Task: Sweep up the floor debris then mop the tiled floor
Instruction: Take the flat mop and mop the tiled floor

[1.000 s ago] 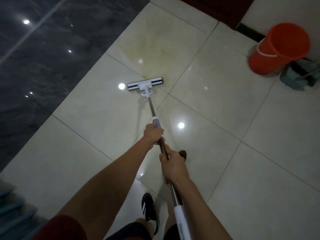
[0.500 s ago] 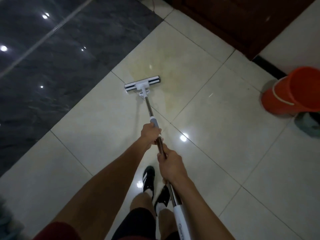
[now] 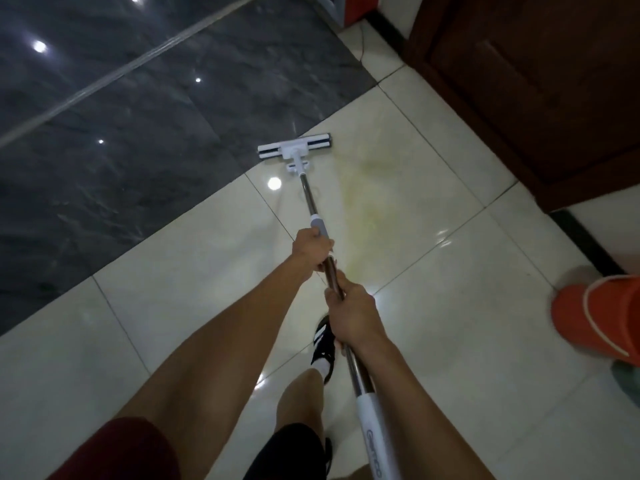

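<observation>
The mop head (image 3: pixel 293 146) had slid farther, to the dark tiles' (image 3: pixel 121 133) edge; both hands (image 3: pixel 311 249) (image 3: pixel 351 315) had fingers curled round the pole (image 3: pixel 306 195); overlapping strokes across the yellowish smear (image 3: pixel 363 188) would have served best.

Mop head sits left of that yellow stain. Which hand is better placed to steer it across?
Left, probably. The left hand grips the pole further down, nearer the mop head, so it likely guides the swing toward the stain. The right hand grips higher up and would mostly pivot.
</observation>
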